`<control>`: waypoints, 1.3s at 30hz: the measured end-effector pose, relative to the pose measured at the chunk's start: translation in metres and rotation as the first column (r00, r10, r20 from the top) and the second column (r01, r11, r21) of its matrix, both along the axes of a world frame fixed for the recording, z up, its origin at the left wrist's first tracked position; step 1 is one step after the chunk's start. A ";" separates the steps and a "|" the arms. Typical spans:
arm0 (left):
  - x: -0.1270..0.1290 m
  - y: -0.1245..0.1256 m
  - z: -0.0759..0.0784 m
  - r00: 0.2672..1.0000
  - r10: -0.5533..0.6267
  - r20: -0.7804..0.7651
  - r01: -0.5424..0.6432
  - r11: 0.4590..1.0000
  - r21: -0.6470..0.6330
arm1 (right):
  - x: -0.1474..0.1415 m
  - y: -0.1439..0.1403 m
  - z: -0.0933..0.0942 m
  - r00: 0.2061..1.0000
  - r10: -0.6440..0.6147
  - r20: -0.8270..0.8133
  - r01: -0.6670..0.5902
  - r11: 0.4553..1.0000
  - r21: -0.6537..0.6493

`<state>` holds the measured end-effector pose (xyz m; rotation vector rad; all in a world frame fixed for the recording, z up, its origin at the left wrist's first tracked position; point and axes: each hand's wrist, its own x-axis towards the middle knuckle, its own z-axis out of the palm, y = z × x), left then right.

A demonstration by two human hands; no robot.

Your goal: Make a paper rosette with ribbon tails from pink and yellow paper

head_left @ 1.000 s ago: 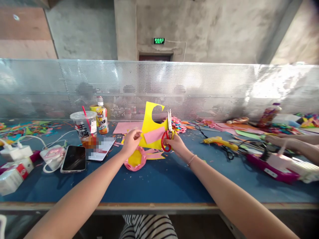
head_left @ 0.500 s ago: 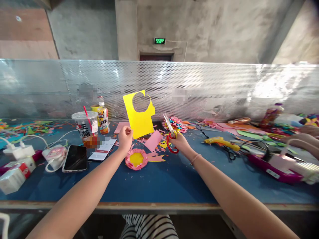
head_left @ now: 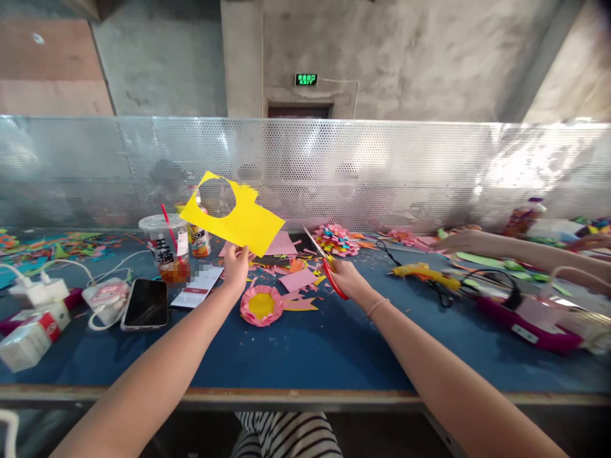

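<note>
A sheet of yellow paper (head_left: 251, 226) with a round hole cut near one end is pinched by its lower edge in my left hand (head_left: 235, 270). It is held up above the table and tilted. My right hand (head_left: 348, 280) is wrapped round the handles of red-handled scissors (head_left: 329, 270), whose blades point up and away from me, apart from the paper. Below and between my hands lies a pink paper rosette (head_left: 261, 305) with a yellow centre and ribbon tails (head_left: 300, 303). Pink paper pieces (head_left: 296, 280) and small scraps lie just behind it.
On the left are a plastic drink cup (head_left: 165, 245), a bottle (head_left: 200, 242), a phone (head_left: 146, 304) and chargers (head_left: 38, 289). To the right lie a yellow glue gun (head_left: 424, 275) and a purple power strip (head_left: 529, 327). Another person's arm (head_left: 515, 245) reaches in. A perforated metal screen (head_left: 405, 165) stands behind.
My left hand has turned the yellow paper to the left, so the end with the hole now points left. The scissors have shifted slightly. Another person's arm has stretched further in from the right.
</note>
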<state>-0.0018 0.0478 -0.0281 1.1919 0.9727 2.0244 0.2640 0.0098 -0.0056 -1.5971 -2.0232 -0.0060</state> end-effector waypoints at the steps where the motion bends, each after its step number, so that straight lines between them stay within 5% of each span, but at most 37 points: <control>1: 0.002 -0.002 0.002 0.998 -0.035 0.043 0.035 0.999 -0.004 | -0.003 -0.002 0.001 1.000 -0.007 0.022 0.007 1.000 0.026; 8: 0.007 -0.006 0.004 0.988 -0.107 0.111 0.113 0.992 -0.054 | -0.011 -0.006 0.003 0.995 -0.070 -0.066 0.074 0.996 0.054; 15: 0.009 -0.006 0.001 0.990 -0.108 0.086 0.109 0.994 -0.011 | -0.020 -0.007 -0.008 0.992 0.036 0.125 -0.028 0.997 -0.066; 27: 0.007 -0.005 -0.002 0.994 -0.104 -0.018 0.102 0.991 -0.086 | -0.033 -0.004 -0.022 0.980 0.167 -0.109 -0.183 0.971 -0.155; 31: 0.009 -0.006 -0.001 0.985 -0.173 0.015 0.174 0.982 -0.072 | -0.027 -0.002 -0.019 0.954 0.256 -0.157 -0.285 0.938 -0.197; 39: 0.004 -0.006 -0.001 0.954 -0.298 0.024 0.299 0.951 -0.083 | -0.027 -0.010 -0.014 0.954 0.220 -0.205 -0.261 0.945 -0.196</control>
